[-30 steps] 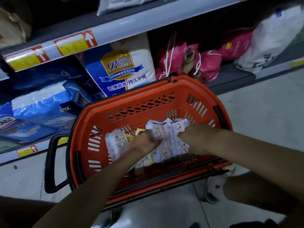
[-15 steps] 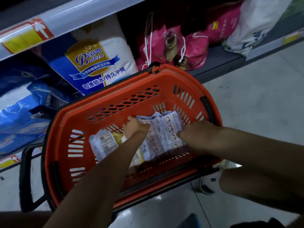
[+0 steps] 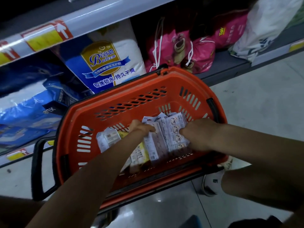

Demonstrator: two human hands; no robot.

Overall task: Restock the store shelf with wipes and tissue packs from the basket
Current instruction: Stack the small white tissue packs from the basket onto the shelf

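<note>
At the far left, blue packs (image 3: 24, 112) lie on the low shelf (image 3: 225, 65), under a grey rail (image 3: 85, 23) with red and yellow labels. A black handle (image 3: 37, 170) sticks out from the left end of the orange basket (image 3: 148, 84), which is just in front of the shelf. Behind the basket a big pack (image 3: 107, 60), white and blue with a gold badge, stands on the shelf and leans a little.

Inside the basket, at its left part, one white pack (image 3: 107, 140) lies on the bottom, just beside the left forearm. The left hand (image 3: 141, 129) reaches down into the basket; its fingers (image 3: 152, 129) are curled over the left edge of a bundle (image 3: 171, 134) of white tissue packs with small printed faces. A yellow pack (image 3: 142, 152) lies under this bundle, partly hidden by the arm. The bundle is in the middle of the basket, tilted, between both hands. The right hand (image 3: 197, 135) grasps it from the right side, with bent fingers (image 3: 182, 133) pressing on the top; the thumb is hidden.

Further right, pink bags (image 3: 181, 46) with a bear picture and white cords lie on the shelf behind the basket. A white shoe (image 3: 212, 183) shows under the right forearm, on the grey floor (image 3: 255, 104). At the far right a white bag (image 3: 263, 27) rests on the shelf.
</note>
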